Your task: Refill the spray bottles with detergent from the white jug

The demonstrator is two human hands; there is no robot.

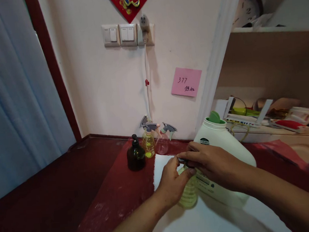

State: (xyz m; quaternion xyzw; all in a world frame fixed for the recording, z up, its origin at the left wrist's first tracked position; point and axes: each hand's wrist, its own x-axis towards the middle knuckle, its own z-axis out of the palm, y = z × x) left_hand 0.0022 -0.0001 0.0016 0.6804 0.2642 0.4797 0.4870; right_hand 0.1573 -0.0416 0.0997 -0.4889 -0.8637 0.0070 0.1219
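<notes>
Upright on the white sheet [198, 228] over the dark red bench [116, 200], just beside the pale-green jug [228, 143]: one ridged yellowish bottle [188, 198]. Held round its upper part by the left hand [172, 183], with thumb and fingers closed; covered at the top by the right hand [210, 161], with fingers bent about a small grey fitting [181, 159]. Done, to judge by the layout: opening of the jug, with a green cap-like piece [214, 116] tilted at its mouth. Apparently left: work at the bottle's top; whether fastening or loosening, impossible to tell. Counted: jugs, one; ridged bottles, one; dark pump bottles [136, 158], one; trigger heads [152, 127], three; spray bottles [148, 147] beneath, two distinguishable, possibly a third hidden.
</notes>
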